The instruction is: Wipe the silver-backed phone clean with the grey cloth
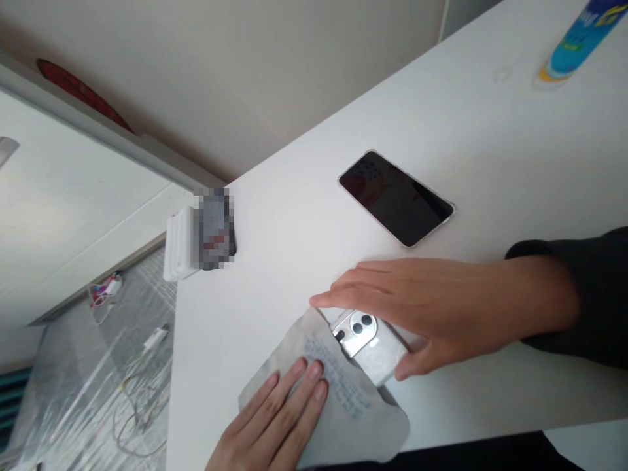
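Note:
My right hand (422,307) grips a silver phone (369,347) lying back-up on the white table (490,131), thumb on its near edge and fingers over its far edge. The phone's camera end sits at the mouth of a grey pouch with printed text (338,399). My left hand (279,418) presses flat on the pouch with fingers extended. A dark sleeve covers my right forearm.
A second phone with a dark screen (396,197) lies face-up further back on the table. A white object with a blurred label (196,242) stands at the table's left edge. A blue bottle (579,39) lies at the far right. Cables (132,392) litter the floor.

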### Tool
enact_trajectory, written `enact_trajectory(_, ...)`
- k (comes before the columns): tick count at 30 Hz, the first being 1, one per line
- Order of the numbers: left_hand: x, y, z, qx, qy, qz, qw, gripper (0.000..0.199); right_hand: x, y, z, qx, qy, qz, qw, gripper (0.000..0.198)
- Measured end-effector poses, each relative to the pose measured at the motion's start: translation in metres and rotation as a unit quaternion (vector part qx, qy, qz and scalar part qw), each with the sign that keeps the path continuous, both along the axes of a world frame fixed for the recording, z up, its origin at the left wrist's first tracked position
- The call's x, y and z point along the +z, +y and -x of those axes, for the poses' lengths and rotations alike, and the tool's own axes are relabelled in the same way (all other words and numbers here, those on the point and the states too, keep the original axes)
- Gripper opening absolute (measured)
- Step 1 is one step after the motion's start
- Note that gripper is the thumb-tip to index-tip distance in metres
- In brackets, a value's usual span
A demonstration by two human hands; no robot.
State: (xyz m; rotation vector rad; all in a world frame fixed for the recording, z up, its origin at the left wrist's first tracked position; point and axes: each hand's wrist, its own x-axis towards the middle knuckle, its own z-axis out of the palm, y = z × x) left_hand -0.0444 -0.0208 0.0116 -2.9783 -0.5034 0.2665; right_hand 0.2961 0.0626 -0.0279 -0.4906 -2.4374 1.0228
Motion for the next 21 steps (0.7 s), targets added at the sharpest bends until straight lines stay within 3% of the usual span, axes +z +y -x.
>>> enact_trajectory(7, 0.002, 0.047, -0.08, -0.032, -0.029, 0.065, 0.997, 0.083, 0.002, 0.003, -0.001, 0.0, 0.001, -0.01, 1.0, 0.101)
enact_trajectory(10, 0.002, 0.052, -0.087, -0.022, -0.03, 0.07, 0.997, 0.089, 0.002, 0.003, -0.002, 0.001, 0.002, -0.004, 1.0, 0.097)
enact_trajectory(13, -0.001, 0.041, -0.063, -0.016, -0.005, 0.048, 0.999, 0.096, 0.001, 0.002, -0.002, 0.002, 0.0, -0.008, 1.0, 0.092)
enact_trajectory(16, -0.008, 0.017, -0.016, -0.016, -0.025, 0.012, 1.0, 0.094, 0.0, 0.001, -0.001, 0.001, -0.001, -0.009, 1.0, 0.098)
enact_trajectory(19, -0.015, -0.01, 0.024, 0.003, -0.03, 0.002, 1.0, 0.089, 0.0, 0.001, -0.001, -0.005, -0.003, 0.006, 1.0, 0.104)
enact_trajectory(21, -0.017, -0.022, 0.034, 0.023, -0.029, -0.008, 0.999, 0.082, 0.001, 0.001, -0.001, -0.007, -0.008, 0.016, 1.0, 0.105)
